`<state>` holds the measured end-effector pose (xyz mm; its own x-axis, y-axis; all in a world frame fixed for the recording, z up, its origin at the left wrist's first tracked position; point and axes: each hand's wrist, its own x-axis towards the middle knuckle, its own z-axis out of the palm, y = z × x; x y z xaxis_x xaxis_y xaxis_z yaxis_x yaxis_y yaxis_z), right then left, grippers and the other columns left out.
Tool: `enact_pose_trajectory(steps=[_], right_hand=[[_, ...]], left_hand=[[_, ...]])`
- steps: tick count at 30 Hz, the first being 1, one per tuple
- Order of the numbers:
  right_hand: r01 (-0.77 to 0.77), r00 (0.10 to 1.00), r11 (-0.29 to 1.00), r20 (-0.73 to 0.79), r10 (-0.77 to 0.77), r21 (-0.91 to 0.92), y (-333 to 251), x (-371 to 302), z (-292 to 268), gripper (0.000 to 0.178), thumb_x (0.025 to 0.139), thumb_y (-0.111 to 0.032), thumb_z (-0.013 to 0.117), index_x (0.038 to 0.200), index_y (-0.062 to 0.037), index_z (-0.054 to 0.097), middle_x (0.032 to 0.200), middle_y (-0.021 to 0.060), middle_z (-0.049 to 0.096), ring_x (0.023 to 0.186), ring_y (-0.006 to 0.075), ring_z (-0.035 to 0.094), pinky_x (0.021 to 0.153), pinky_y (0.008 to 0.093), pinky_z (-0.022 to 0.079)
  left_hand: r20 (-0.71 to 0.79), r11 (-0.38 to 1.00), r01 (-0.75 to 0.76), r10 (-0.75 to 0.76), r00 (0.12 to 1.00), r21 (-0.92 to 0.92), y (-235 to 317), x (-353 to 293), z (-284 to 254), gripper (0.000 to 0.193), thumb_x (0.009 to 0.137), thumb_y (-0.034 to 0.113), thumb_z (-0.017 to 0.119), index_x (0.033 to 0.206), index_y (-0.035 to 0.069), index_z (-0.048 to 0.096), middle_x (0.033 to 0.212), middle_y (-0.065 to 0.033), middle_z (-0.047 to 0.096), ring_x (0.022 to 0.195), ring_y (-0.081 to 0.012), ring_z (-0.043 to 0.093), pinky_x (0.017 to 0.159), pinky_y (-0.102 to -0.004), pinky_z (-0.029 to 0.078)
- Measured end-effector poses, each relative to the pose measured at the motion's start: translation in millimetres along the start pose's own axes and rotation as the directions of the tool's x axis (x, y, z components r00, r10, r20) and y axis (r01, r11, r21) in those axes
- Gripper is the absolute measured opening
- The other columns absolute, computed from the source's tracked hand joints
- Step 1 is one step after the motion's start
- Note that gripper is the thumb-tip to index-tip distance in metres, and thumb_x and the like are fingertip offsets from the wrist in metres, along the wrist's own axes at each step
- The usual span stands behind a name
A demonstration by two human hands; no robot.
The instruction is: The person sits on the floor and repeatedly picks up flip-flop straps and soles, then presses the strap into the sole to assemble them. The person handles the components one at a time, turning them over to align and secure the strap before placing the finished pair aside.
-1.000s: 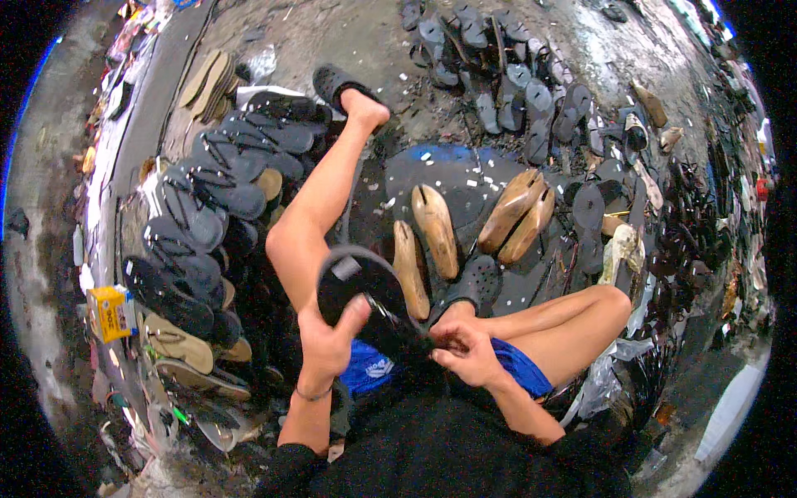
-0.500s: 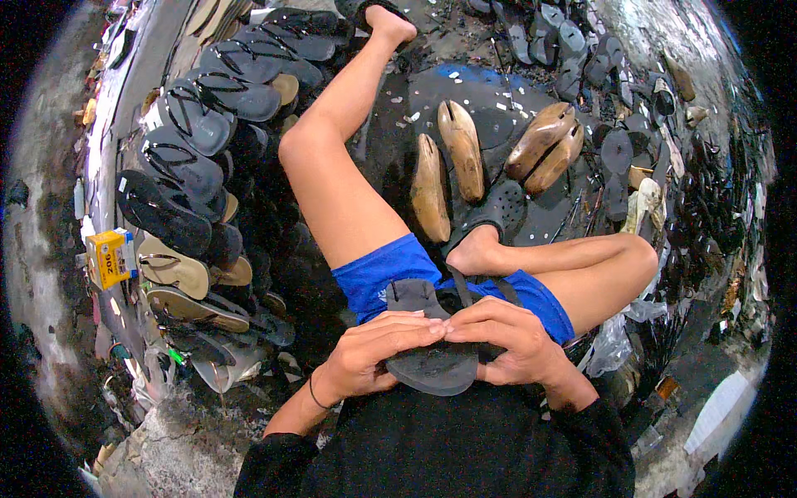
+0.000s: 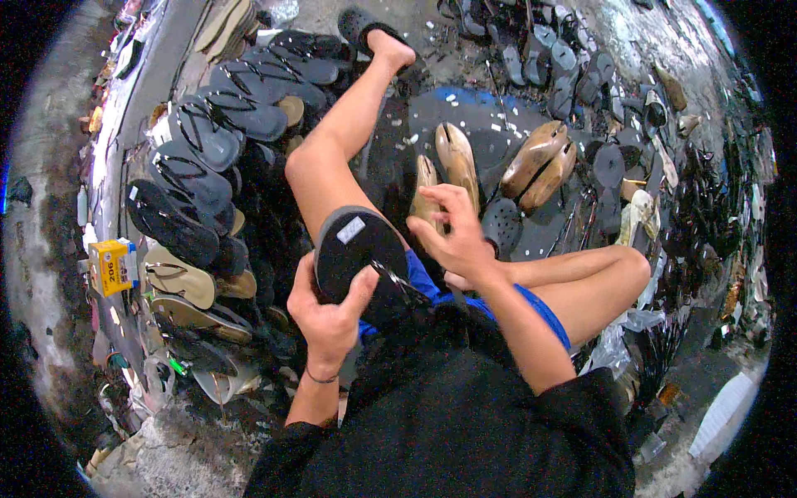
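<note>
The left hand [image 3: 328,311] grasps one black sandal [image 3: 359,259]; the right hand [image 3: 455,236], fingers loosely spread, holds nothing. Four wooden lasts [image 3: 498,162] lie at twelve o'clock.

I saw a gritty floor [image 3: 531,33] carrying rows of dark sandals [image 3: 199,158], wooden shoe lasts [image 3: 535,158] and a yellow box [image 3: 112,266].

I sit on the floor with a flip-flop sole [image 3: 359,257] on my lap, my left hand [image 3: 330,314] under it, my right hand [image 3: 452,236] just to its right. Wooden shoe lasts [image 3: 498,166] lie in front of me. Rows of flip-flops [image 3: 199,166] lie to my left, a small box [image 3: 112,266] beside them
</note>
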<state>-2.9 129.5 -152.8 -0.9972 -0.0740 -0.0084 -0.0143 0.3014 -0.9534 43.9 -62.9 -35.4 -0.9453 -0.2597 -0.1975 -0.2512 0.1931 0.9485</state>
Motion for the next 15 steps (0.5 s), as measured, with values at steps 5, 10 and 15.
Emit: enact_pose_trajectory(steps=[5, 10, 15], right_hand=[[-0.244, 0.932, 0.559, -0.033, 0.361, -0.793, 109.1, -11.6, 88.1, 0.079, 0.093, -0.032, 0.061, 0.156, -0.0164, 0.018, 0.155, 0.0148, 0.030, 0.127, 0.0442, 0.045, 0.088, 0.0641, 0.048], [-0.155, 0.987, 0.932, -0.097, 0.130, -0.328, 102.8, -8.6, 50.3, 0.085, 0.088, -0.025, 0.068, 0.154, -0.0073, 0.018, 0.148, 0.0225, 0.035, 0.123, 0.0439, 0.049, 0.092, 0.0572, 0.051], [-0.351, 0.898, 0.352, 0.205, 0.389, 0.867, 13.2, -38.9, -57.5, 0.080, 0.079, -0.027, 0.072, 0.147, -0.0021, 0.039, 0.138, 0.0153, 0.055, 0.123, 0.0312, 0.057, 0.103, 0.0463, 0.048]], left_hand=[[0.330, 0.694, 0.680, -0.600, 0.729, -0.239, -33.6, 2.5, 15.3, 0.039, 0.080, -0.001, 0.069, 0.119, -0.001, 0.063, 0.109, -0.0102, 0.070, 0.096, -0.0235, 0.069, 0.089, -0.0376, 0.056], [0.652, 0.694, 0.570, -0.189, 0.734, -0.441, -74.2, 0.8, 30.5, 0.050, 0.089, 0.018, 0.075, 0.130, -0.002, 0.054, 0.123, -0.0136, 0.065, 0.103, -0.0240, 0.068, 0.087, -0.0390, 0.058], [0.540, 0.504, 0.538, -0.157, 0.827, -0.676, -94.3, 30.4, 32.2, 0.063, 0.090, 0.031, 0.076, 0.136, -0.002, 0.049, 0.129, -0.0148, 0.062, 0.102, -0.0229, 0.066, 0.084, -0.0379, 0.059]])
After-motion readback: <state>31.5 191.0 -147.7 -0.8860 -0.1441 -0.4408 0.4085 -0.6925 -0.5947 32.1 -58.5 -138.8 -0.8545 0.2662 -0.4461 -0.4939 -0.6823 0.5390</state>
